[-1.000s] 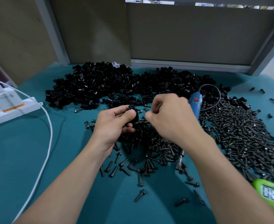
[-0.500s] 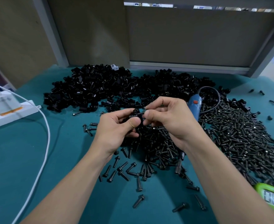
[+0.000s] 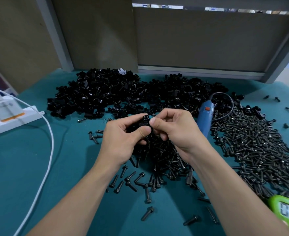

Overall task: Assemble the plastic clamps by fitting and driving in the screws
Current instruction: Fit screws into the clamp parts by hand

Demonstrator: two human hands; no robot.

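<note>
**Screw started by hand, driver waiting alongside**

A green digital timer [image 3: 287, 212] sits at the near right corner of the teal counter [image 3: 21, 167], with loose black screws [image 3: 147, 213] scattered just ahead of it. Above mid-counter, the left hand [image 3: 123, 140] has its grip clamped round a black plastic clamp [image 3: 143, 124], thumb across its front, holding it clear of the surface. The right hand [image 3: 176, 130] meets it, its grip pinched together on the screw [image 3: 145, 117], whose head stands up out of the clamp's top. The step in hand appears to be starting the screw by finger. The next move would likely call for the right hand to let go, take up the blue electric screwdriver [image 3: 205, 116] lying beside that wrist, and set its bit square in the head. To the right runs a broad spread of screws [image 3: 252, 142]. Farther back lies a heap of black clamps [image 3: 114, 94], and at far left a white power strip [image 3: 12, 118] and cable [image 3: 50, 145].
</note>
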